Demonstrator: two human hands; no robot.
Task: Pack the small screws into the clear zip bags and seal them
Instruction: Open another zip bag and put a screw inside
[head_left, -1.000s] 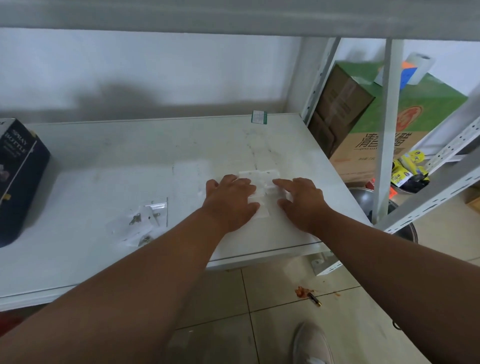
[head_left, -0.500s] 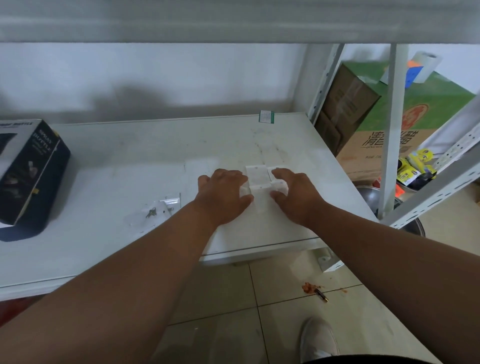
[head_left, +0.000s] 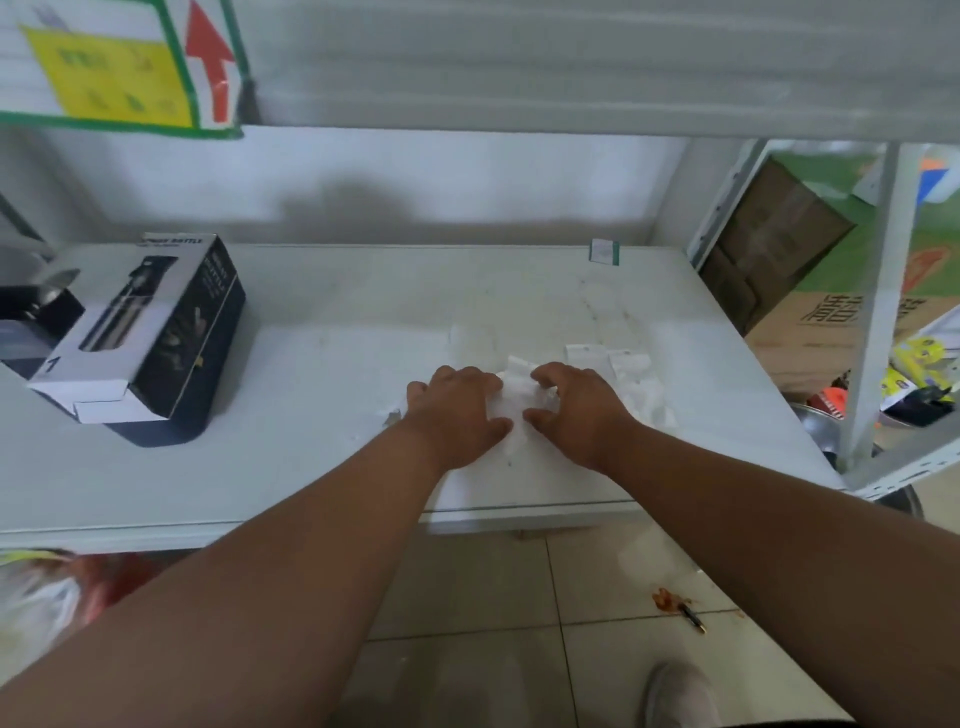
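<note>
Both hands, left hand (head_left: 457, 415) and right hand (head_left: 576, 410), fingers curled, pinch one clear flat plastic zip bag (head_left: 519, 395) at near-centre of white shelf (head_left: 311, 364). Should spread the mouth before loading screws; none visible.

"spray bottle" on the dark box (head_left: 150, 332)

The zip bags (head_left: 519, 400) between the hands look like thin clear plastic, slightly glossy. Under them the shelf (head_left: 332, 374) is smooth, matt white. Far left of the grip, the box (head_left: 150, 338) is glossy printed cardboard.
</note>
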